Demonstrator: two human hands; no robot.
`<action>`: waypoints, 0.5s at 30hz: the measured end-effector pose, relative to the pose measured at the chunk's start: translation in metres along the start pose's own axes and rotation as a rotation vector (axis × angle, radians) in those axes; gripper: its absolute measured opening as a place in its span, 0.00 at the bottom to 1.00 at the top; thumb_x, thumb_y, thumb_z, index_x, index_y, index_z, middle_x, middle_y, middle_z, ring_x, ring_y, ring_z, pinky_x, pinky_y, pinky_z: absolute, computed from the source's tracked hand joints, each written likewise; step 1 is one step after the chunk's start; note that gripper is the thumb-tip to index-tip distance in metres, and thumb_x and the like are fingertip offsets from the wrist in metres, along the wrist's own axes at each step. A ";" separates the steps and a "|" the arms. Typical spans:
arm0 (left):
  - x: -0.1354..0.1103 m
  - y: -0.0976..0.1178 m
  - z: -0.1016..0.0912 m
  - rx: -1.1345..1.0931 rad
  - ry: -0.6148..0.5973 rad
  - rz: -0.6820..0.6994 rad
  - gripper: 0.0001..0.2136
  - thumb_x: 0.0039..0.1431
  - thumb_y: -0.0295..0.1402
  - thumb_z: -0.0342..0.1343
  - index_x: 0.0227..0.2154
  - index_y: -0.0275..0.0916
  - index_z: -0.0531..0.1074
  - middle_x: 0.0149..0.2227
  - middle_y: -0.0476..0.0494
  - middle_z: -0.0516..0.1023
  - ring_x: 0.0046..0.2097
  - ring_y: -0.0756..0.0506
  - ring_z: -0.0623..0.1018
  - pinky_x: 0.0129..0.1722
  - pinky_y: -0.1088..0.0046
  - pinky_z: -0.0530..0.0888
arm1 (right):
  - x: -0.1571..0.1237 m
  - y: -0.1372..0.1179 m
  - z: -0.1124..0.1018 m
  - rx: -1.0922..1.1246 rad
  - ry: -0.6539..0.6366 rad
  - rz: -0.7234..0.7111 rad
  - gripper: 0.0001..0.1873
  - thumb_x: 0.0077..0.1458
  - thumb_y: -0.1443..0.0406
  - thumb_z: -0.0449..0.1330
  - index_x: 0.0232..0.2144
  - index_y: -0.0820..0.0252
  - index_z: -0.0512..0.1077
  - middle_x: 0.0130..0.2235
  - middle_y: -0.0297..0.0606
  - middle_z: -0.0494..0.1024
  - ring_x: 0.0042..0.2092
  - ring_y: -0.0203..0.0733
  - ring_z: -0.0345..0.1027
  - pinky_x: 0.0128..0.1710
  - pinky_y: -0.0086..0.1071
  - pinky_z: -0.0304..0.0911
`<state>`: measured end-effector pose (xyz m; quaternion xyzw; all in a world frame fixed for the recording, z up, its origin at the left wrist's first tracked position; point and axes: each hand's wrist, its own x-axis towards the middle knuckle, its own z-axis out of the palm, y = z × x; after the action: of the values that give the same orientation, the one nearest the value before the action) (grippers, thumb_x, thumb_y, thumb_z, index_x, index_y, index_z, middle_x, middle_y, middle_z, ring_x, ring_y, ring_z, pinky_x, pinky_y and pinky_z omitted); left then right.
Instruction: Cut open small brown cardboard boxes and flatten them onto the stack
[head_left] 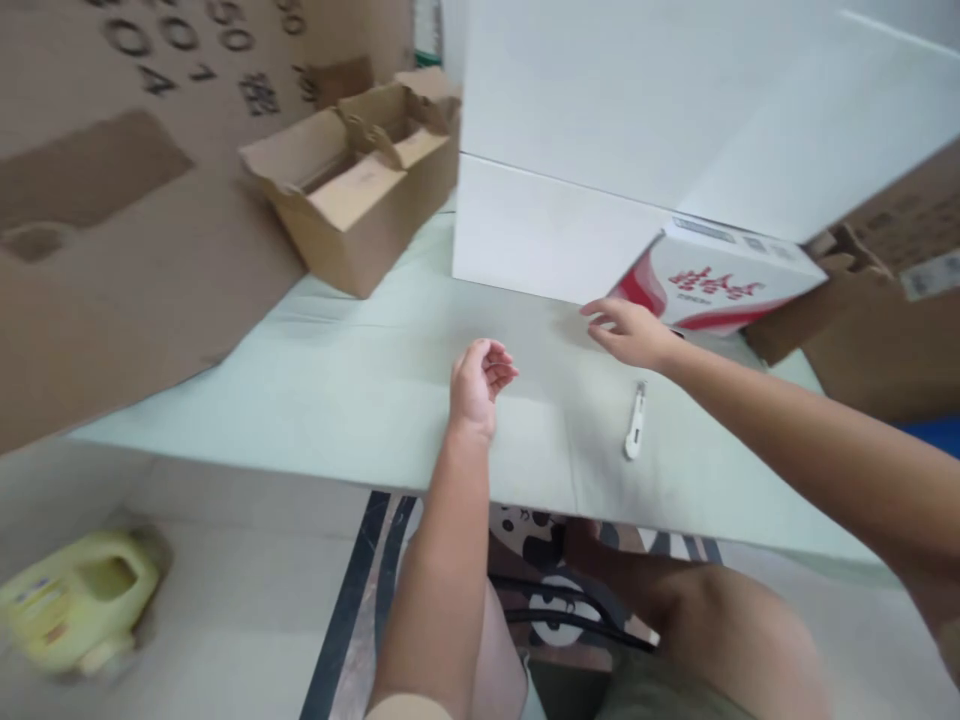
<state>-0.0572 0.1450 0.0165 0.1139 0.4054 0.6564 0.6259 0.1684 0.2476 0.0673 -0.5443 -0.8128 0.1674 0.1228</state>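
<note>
My left hand [478, 383] hovers over the pale green table [360, 400], fingers loosely curled, holding nothing. My right hand [631, 330] reaches forward with fingers stretched out, its tips close to the corner of a red and white carton [712, 280] lying tilted on the table. I cannot tell whether the fingers touch the carton. A small white utility knife [636, 421] lies on the table just below my right wrist.
An open brown cardboard box [360, 180] stands at the back left. A large flat cardboard sheet [112, 200] leans at the left. Big white boxes [600, 150] fill the back. More brown cardboard [885, 300] sits at the right. A yellow jug [82, 600] lies on the floor.
</note>
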 end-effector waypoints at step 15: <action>0.016 0.056 -0.057 -0.071 0.284 0.283 0.07 0.53 0.36 0.52 0.24 0.41 0.66 0.23 0.50 0.67 0.27 0.50 0.70 0.31 0.72 0.68 | 0.201 -0.288 0.124 0.045 -0.108 -0.619 0.16 0.58 0.66 0.57 0.48 0.64 0.74 0.68 0.37 0.64 0.67 0.55 0.63 0.70 0.51 0.57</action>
<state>-0.1379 0.1434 0.0119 0.0538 0.4461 0.7612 0.4676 -0.1978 0.3155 0.0741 -0.2587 -0.9413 0.1688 0.1365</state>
